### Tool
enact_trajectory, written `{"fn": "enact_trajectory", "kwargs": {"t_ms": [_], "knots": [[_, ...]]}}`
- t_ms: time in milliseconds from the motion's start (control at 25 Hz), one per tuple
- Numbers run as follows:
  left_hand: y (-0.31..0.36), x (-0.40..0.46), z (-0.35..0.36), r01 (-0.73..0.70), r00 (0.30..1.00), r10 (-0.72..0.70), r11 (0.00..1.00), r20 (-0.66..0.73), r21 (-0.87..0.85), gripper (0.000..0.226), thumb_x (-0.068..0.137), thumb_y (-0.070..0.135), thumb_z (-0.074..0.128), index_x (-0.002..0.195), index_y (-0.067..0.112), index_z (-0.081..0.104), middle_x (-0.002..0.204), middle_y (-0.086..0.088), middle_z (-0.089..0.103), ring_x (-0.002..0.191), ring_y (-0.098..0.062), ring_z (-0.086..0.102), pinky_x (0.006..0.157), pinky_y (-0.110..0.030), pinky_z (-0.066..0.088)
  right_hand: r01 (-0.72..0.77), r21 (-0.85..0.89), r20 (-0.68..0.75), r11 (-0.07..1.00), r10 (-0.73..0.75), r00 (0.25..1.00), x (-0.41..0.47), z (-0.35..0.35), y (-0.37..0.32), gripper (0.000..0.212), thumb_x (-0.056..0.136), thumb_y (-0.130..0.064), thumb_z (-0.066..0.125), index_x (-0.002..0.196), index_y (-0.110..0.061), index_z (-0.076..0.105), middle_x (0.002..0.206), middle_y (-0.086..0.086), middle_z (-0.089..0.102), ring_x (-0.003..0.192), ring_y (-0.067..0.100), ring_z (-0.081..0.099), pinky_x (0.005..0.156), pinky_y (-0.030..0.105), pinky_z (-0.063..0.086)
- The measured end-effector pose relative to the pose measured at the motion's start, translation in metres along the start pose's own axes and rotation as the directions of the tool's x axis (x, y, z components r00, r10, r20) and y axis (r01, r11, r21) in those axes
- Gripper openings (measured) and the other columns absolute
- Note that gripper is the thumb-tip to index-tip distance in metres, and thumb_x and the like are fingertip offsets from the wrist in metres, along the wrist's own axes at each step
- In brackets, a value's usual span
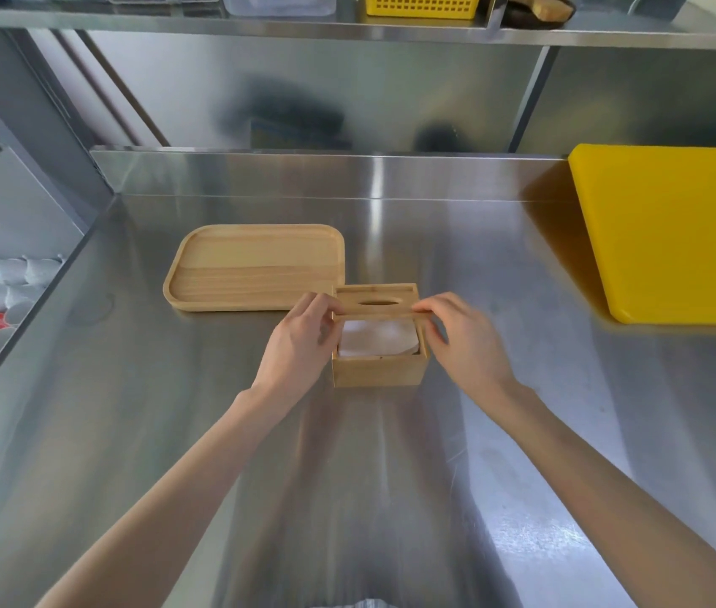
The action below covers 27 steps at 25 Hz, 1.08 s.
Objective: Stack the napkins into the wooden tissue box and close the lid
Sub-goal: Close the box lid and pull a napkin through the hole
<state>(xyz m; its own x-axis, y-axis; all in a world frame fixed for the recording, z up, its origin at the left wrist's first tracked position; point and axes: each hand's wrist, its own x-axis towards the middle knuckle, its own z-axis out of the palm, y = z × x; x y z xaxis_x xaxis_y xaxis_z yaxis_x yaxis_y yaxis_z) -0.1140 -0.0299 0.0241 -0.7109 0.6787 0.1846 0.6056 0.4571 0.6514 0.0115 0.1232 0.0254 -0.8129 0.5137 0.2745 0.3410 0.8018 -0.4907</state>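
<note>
A small wooden tissue box (pixel 378 370) stands in the middle of the steel counter. White napkins (pixel 376 340) lie stacked inside it, seen through the open front half. The wooden lid (pixel 376 302) with an oval slot is partly over the box, covering the far half. My left hand (pixel 299 344) pinches the lid's near left corner. My right hand (pixel 461 340) pinches its near right corner. Both hands flank the box.
An empty wooden tray (pixel 255 267) lies just left and behind the box. A thick yellow cutting board (pixel 676 230) sits at the right. The counter (pixel 172 410) has a raised back wall, a shelf above, and a drop-off at left with white cups below.
</note>
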Motion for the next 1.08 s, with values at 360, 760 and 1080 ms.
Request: {"fn": "enact_trajectory", "kwargs": {"t_ms": [360,760,1080], "knots": [[-0.019,-0.035,0.026,-0.048,0.994,0.035,0.992,0.107,0.119,0.034,0.088,0.01,0.055,0.122,0.011,0.058,0.125,-0.006,0.054,0.112,-0.028,0.05,0.097,-0.032,0.04,0.088,-0.126,-0.057,0.988,-0.095,0.994,-0.032,0.03,0.013,0.023,0.075,-0.002,0.062,0.092,-0.013,0.073,0.091,0.003,0.072,0.075,0.022,0.071,0.069,0.024,0.054],[-0.017,-0.039,0.033,0.0,0.996,-0.008,0.995,0.084,0.104,0.036,0.088,0.014,0.054,0.124,0.01,0.056,0.13,-0.008,0.051,0.115,-0.03,0.049,0.099,-0.037,0.041,0.08,-0.162,-0.043,0.984,-0.088,0.995,-0.035,0.034,0.011,0.029,0.068,0.006,0.071,0.09,-0.012,0.073,0.09,0.004,0.072,0.079,0.024,0.07,0.066,0.03,0.056],[0.003,0.005,0.036,0.638,0.769,-0.565,0.702,0.297,-0.317,0.063,0.092,0.041,0.043,0.146,0.016,0.022,0.15,-0.006,0.033,0.136,-0.024,0.034,0.106,-0.033,0.031,0.046,-0.205,0.261,0.978,0.01,0.965,0.019,0.018,-0.004,0.027,0.093,-0.015,0.048,0.115,-0.014,0.064,0.121,0.008,0.055,0.116,0.026,0.049,0.098,0.036,0.037]]}}
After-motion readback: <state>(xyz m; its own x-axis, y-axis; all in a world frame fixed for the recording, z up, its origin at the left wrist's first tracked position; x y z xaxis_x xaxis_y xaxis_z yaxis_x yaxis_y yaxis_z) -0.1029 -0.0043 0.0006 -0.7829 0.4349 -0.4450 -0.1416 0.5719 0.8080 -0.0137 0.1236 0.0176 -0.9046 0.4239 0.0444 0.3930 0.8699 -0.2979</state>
